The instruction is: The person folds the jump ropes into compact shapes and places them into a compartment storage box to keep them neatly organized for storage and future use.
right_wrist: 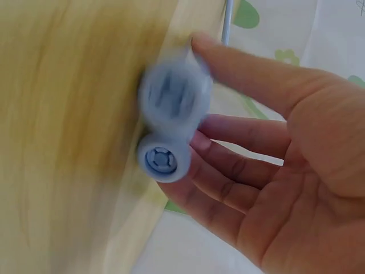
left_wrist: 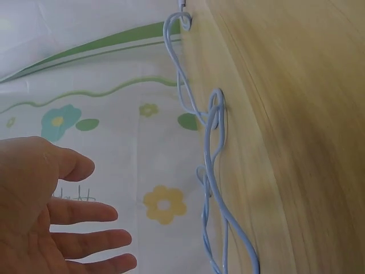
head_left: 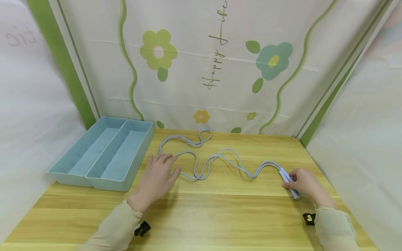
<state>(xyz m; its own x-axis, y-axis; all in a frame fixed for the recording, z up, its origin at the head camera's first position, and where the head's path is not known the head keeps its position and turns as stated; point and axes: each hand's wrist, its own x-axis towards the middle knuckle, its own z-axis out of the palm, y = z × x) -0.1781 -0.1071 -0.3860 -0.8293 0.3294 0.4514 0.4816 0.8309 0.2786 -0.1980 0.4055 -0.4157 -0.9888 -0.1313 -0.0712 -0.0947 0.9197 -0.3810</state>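
In the head view, a thin, pale-blue skipping-rope cord (head_left: 216, 156) lay in loose, doubled waves across the light wood-grain surface (head_left: 201, 216), one loop reaching close to the far edge, while its two slim, pale-blue handles (head_left: 284, 175) were side by side near the right edge. The right hand (head_left: 304, 183), below a beige sleeve (head_left: 334, 226), pinched both handles between thumb and fingers, their free ends pointing toward the near edge. The left hand (head_left: 158, 177) was open, palm down, fingers spread over the cord's left part, which it partly hid. Just beside it, two long, light-blue, open-topped bins (head_left: 125, 153) stood touching at the far left corner, before a white curtain (head_left: 191, 76) printed with flowers and green wavy lines. In the left wrist view, the left hand's fingers were extended and held nothing; a gap showed between them and the cord, which ran along the surface near its far edge. In the right wrist view, the handles' round ends faced the camera, one blurred, with the thumb on one side and curled fingers on the other.
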